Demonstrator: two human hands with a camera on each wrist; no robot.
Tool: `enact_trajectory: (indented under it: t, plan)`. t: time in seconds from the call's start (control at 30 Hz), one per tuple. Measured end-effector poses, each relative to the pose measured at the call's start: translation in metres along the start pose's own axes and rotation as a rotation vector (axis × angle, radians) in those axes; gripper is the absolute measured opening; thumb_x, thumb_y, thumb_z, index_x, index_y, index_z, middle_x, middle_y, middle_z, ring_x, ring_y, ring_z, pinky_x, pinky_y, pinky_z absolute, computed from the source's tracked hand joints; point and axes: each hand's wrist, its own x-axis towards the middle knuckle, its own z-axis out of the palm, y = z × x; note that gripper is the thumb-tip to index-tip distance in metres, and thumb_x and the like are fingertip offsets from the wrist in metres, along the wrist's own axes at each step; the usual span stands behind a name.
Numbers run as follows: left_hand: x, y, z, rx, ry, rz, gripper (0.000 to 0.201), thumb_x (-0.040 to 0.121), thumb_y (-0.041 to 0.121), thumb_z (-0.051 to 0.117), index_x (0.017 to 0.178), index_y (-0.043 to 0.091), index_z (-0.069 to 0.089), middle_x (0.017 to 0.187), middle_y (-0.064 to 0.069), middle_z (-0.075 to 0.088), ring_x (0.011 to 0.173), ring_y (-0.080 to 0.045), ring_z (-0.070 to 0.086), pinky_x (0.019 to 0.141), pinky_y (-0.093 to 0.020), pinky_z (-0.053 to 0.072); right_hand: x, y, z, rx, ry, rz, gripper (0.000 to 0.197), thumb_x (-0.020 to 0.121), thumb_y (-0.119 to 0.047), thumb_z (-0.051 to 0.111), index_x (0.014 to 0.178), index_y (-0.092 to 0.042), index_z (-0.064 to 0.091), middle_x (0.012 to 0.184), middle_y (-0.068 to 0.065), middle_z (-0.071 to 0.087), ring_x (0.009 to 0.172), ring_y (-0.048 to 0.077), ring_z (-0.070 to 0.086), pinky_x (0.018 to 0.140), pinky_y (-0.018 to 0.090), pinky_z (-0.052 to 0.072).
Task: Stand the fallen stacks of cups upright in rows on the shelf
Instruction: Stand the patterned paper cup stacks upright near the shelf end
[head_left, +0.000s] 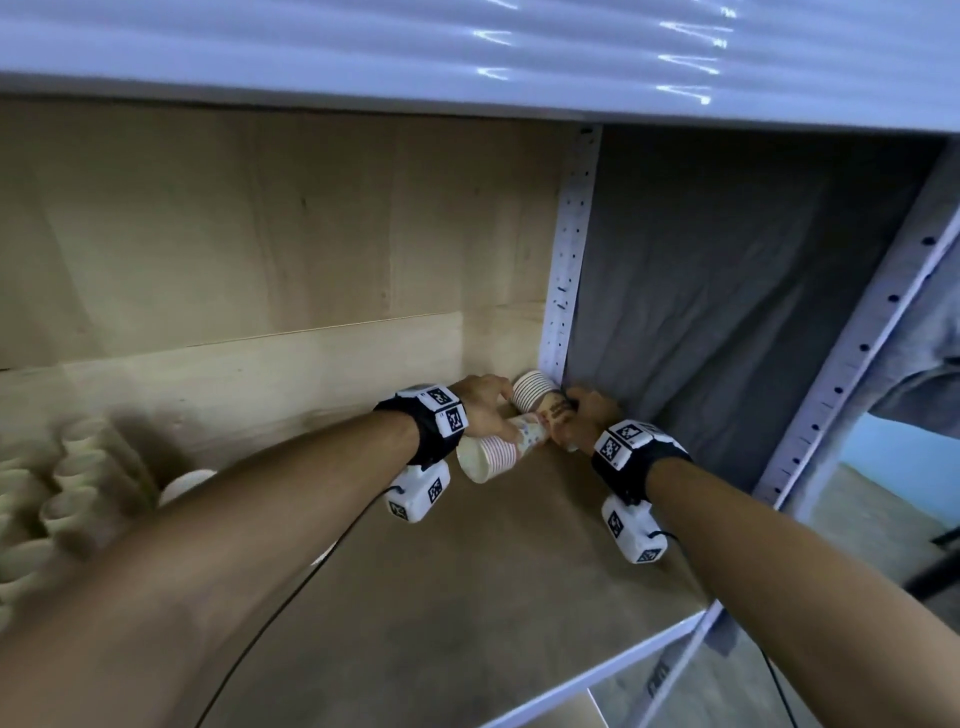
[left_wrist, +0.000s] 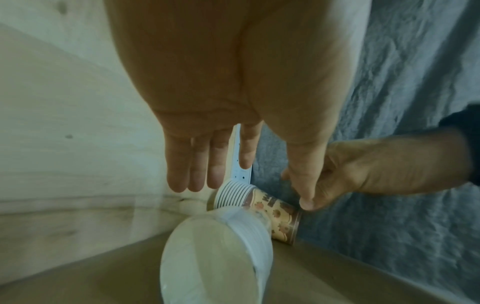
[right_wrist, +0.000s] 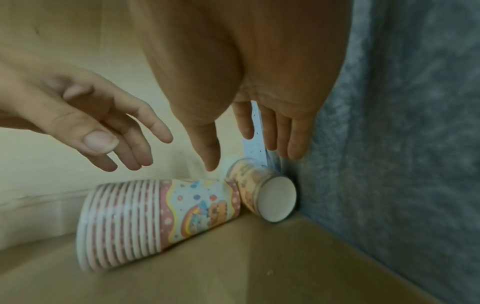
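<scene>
Two fallen stacks of printed paper cups lie in the shelf's back right corner. The near stack (head_left: 496, 449) (right_wrist: 161, 214), with a rainbow print, lies on its side with its mouth (left_wrist: 210, 259) towards me. The corner stack (head_left: 535, 395) (left_wrist: 262, 205) (right_wrist: 259, 195) leans against the grey cloth, its base facing out. My left hand (head_left: 488, 410) (left_wrist: 255, 194) hovers over the near stack with straight fingers and holds nothing. My right hand (head_left: 576, 421) (right_wrist: 246, 159) hangs just over the corner stack with its fingers spread and holds nothing.
Several upright stacks of cups (head_left: 78, 493) stand in rows at the shelf's left. A white perforated post (head_left: 569, 249) and grey cloth (head_left: 727, 286) close the right side, and a wooden panel (head_left: 260, 234) the back. The brown shelf board (head_left: 467, 597) ends at a white front edge (head_left: 597, 675).
</scene>
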Motion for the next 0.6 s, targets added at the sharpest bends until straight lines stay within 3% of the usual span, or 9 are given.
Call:
enact_trajectory:
  t: [0.2,0.33,0.6]
  plan:
    - [0.017,-0.004,0.018,-0.003,-0.023,0.027,0.071,0.075,0.044,0.079,0.135,0.021,0.051,0.135,0.001,0.055,0.118,-0.021,0.055,0.091,-0.027,0.045,0.009,0.015,0.011,0.056,-0.024,0.015,0.059,0.085,-0.027,0.072,0.136,-0.009,0.050,0.136,0.014,0.055,0.125,0.030,0.052,0.103,0.034,0.041]
    - [0.027,-0.005,0.028,0.033,-0.021,0.042,0.067,0.071,0.045,0.081,0.127,0.017,0.058,0.124,-0.001,0.057,0.113,-0.022,0.056,0.090,-0.031,0.048,0.016,0.011,0.019,-0.007,0.028,0.110,0.059,0.091,-0.029,0.064,0.143,-0.013,0.042,0.145,0.010,0.046,0.133,0.026,0.046,0.108,0.033,0.037]
    - [0.040,-0.015,0.042,0.091,-0.067,0.047,0.078,0.074,0.042,0.080,0.140,0.015,0.047,0.135,-0.004,0.052,0.120,-0.026,0.054,0.096,-0.033,0.047,0.028,0.019,0.032,0.020,-0.011,0.131,0.069,0.082,-0.030,0.072,0.142,-0.016,0.040,0.144,0.011,0.045,0.131,0.030,0.047,0.106,0.036,0.039]
